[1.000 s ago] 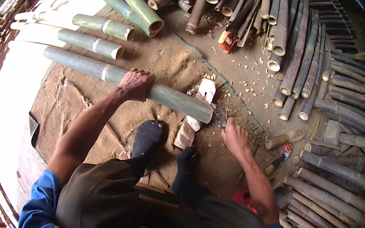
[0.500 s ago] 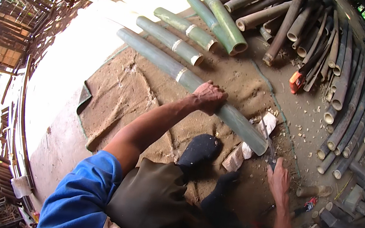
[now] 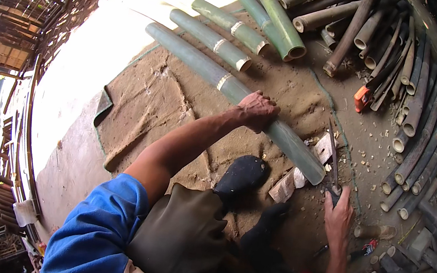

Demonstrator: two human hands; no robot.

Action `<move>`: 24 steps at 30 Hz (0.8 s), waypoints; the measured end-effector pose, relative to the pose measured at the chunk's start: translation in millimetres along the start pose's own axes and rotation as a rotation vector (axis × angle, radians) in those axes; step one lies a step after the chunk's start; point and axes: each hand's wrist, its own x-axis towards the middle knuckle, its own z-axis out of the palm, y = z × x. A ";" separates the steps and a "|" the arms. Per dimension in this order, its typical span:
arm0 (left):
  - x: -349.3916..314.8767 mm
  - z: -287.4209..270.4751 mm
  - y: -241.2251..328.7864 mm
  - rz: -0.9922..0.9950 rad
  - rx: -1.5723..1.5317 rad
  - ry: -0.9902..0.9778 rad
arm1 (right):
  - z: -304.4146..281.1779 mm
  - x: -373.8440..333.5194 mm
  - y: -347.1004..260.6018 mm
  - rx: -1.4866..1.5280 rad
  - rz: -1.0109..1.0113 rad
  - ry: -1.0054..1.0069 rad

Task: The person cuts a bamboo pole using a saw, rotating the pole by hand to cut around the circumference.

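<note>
My left hand [image 3: 258, 111] is wrapped round a long green bamboo pole [image 3: 185, 56] that slants from far left to near right. The pole's near end lies over a pale wooden block [image 3: 285, 186]. My right hand [image 3: 339, 214] grips the dark handle of a long knife [image 3: 333, 150], its narrow blade pointing away from me. The blade stands just right of the pole's end, apart from it. My fingers hide part of the handle. Below the pole, my dark-covered foot [image 3: 243, 176] rests on brown sacking [image 3: 142, 126].
Several cut green bamboo pieces [image 3: 210, 39] lie beyond the pole. Stacked brown bamboo [image 3: 425, 137] lines the right side. An orange tape measure [image 3: 362, 98] sits by the stack. Pale chips are scattered over the floor at right. A short bamboo piece [image 3: 375, 232] lies near my right hand.
The knife has moved right, away from the pole's end, and its blade now points more straight ahead. My left hand keeps its grip on the pole. The whole view has shifted slightly.
</note>
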 end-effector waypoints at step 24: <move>30.5 -19.0 8.7 -0.021 -0.027 -0.304 | 9.2 -19.8 43.6 -0.028 -0.008 0.052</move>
